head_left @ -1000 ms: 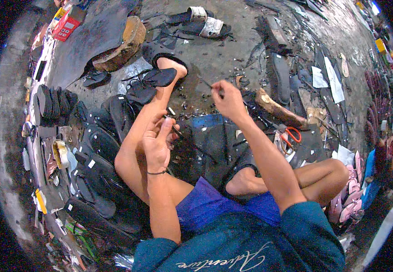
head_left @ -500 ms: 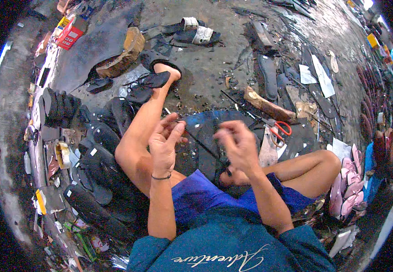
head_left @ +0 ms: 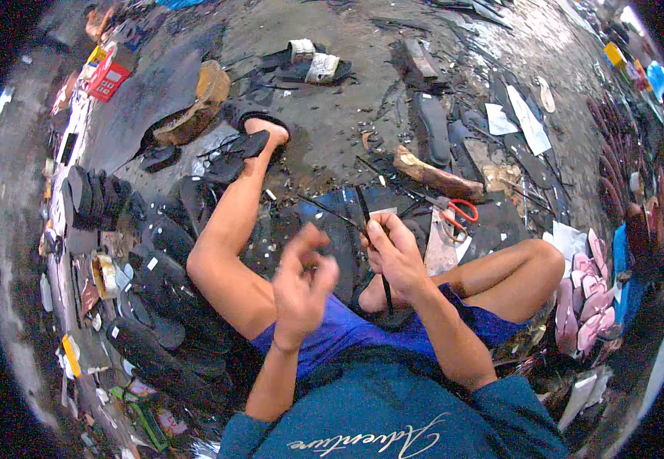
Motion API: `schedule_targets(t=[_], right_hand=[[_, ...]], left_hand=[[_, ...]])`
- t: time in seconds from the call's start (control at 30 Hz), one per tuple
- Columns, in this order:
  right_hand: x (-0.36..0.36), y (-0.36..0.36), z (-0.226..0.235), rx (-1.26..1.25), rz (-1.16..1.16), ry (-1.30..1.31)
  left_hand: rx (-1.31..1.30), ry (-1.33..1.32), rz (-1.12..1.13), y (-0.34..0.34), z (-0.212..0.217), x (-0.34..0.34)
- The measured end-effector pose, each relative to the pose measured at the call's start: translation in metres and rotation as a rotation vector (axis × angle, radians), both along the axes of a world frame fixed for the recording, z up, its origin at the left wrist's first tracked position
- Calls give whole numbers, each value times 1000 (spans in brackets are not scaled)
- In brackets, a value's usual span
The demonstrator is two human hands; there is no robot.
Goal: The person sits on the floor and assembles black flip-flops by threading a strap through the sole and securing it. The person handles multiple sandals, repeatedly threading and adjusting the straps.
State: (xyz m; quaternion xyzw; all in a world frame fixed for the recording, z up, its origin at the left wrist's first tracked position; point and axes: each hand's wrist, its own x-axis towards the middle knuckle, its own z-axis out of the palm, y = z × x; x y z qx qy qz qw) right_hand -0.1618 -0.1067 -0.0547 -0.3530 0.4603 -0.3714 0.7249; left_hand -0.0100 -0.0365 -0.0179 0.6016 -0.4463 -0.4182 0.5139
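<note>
I sit on the ground with my left leg [head_left: 232,229] stretched forward and my right leg folded. My right hand [head_left: 395,256] is closed on a thin black strap [head_left: 364,208] that runs from above my fingers down toward my lap. It is held over a dark sole piece [head_left: 340,222] lying between my legs. My left hand [head_left: 301,284] is raised beside it, blurred, fingers loosely curled and apart, with nothing seen in it.
Red-handled scissors [head_left: 458,210] lie right of my hands beside a wooden block [head_left: 435,176]. Black soles [head_left: 91,199] are stacked at left, near a tape roll [head_left: 106,275]. White-strapped sandals [head_left: 309,67] sit far ahead. Pink soles [head_left: 588,283] lie at right.
My right hand came down from its raised, outstretched position to my lap and now grips the strap. My left hand lifted slightly and moved toward the right hand.
</note>
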Motion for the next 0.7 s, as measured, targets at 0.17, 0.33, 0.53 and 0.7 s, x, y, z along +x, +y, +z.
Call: schedule_targets(t=[0.17, 0.33, 0.53, 0.7], right_hand=[[0, 29, 12, -79, 102, 56], [-8, 34, 7, -190, 64, 152], [-11, 28, 10, -271, 53, 168], [-9, 25, 7, -331, 104, 171]], left_hand=[[-23, 388, 193, -47, -3, 14], [-27, 447, 110, -37, -4, 14], [-14, 523, 126, -30, -6, 15], [9, 457, 123, -28, -8, 17]])
